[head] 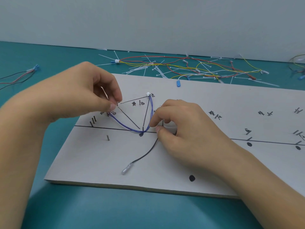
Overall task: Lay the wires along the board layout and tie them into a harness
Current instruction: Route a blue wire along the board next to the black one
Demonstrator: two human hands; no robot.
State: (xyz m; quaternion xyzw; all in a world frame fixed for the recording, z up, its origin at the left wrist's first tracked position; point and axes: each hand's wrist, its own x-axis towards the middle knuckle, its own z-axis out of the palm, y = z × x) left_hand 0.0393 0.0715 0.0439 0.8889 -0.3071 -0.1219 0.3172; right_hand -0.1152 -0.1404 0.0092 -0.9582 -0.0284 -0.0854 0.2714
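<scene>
2 blue wires, pinched by left hand, cross board marked 黄白.

Pins and blue wires obstruct the board; its near strip lies open.

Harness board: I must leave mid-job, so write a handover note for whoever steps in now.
Left hand pinches the end of the blue wires; right hand pinches the black wire.
Blue wires run from the white connector down around a pin, up to the left hand.
Black wire's sleeved end lies loose on the board.
Nothing tied; cable ties and spare wires wait behind.
</scene>
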